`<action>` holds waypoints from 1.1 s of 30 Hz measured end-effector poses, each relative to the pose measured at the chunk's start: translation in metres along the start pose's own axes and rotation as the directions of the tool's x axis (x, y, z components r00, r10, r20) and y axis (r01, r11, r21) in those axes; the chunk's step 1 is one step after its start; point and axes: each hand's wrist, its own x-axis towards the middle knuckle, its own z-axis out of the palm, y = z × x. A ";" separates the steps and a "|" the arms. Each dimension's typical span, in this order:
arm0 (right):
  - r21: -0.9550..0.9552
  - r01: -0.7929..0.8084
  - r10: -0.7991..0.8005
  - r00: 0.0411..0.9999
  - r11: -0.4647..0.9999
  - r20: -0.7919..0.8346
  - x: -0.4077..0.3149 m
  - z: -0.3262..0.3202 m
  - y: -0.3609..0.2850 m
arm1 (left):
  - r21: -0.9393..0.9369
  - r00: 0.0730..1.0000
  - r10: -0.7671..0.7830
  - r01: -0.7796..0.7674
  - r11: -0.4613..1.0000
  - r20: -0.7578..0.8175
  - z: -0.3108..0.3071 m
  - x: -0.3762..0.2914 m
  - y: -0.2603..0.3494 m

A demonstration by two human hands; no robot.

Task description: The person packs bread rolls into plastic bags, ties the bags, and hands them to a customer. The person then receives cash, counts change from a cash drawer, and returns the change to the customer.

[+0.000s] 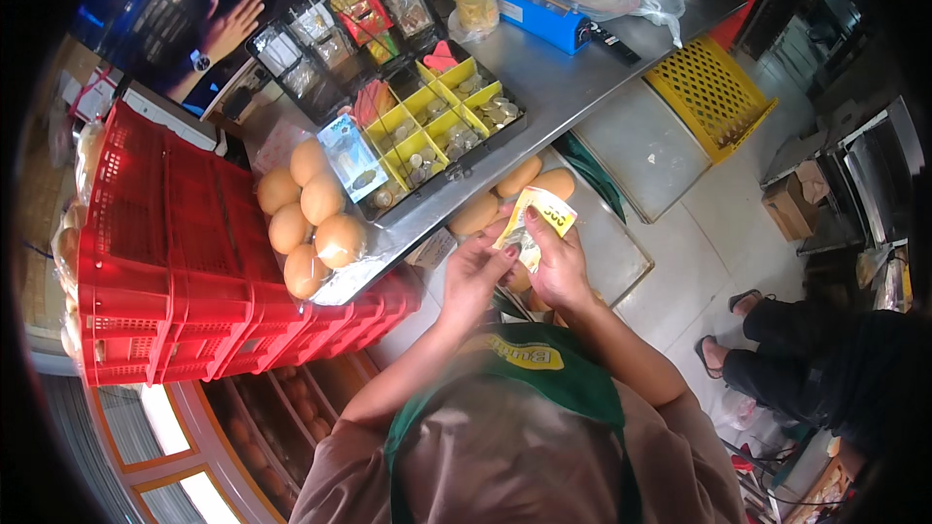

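My right hand (557, 262) grips a folded yellow banknote (546, 215), its thumb lying across the front. From the other side, the fingers of my left hand (470, 269) pinch the note's lower part. Both hands are just off the edge of a metal table (561, 87). Below them, bread buns (477, 212) lie on a tray (611, 255), partly hidden by my hands. Beyond the hands stands an open black cash box with a yellow divided coin tray (429, 122) full of coins. A blue banknote (353, 156) lies at its left side, beside plastic-wrapped round buns (320, 200).
Stacked red plastic crates (189, 262) rise at the left. A yellow-lidded jar (475, 0), a blue box (542, 18) and a remote control (615, 44) sit on the table. A yellow crate (710, 98) is beyond its right edge. Another person's legs (779, 349) are at the right.
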 end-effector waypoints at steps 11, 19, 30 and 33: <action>-0.174 0.066 -0.096 0.981 0.982 -0.169 -0.002 0.006 0.002 | 0.037 0.968 0.248 -0.250 0.968 0.033 -0.003 0.020 0.015; 0.210 0.020 0.023 0.980 0.977 -0.199 0.013 -0.030 -0.025 | 0.007 0.924 0.231 -0.244 0.970 0.306 -0.036 0.005 0.030; -0.312 0.148 -0.192 0.974 0.938 -0.116 0.014 0.015 -0.020 | -0.171 0.983 0.091 -0.063 0.983 0.157 -0.028 0.024 0.028; -0.323 0.132 -0.158 0.986 0.937 -0.058 0.022 0.033 -0.013 | -0.288 0.969 0.201 -0.154 0.945 0.141 -0.029 0.026 0.034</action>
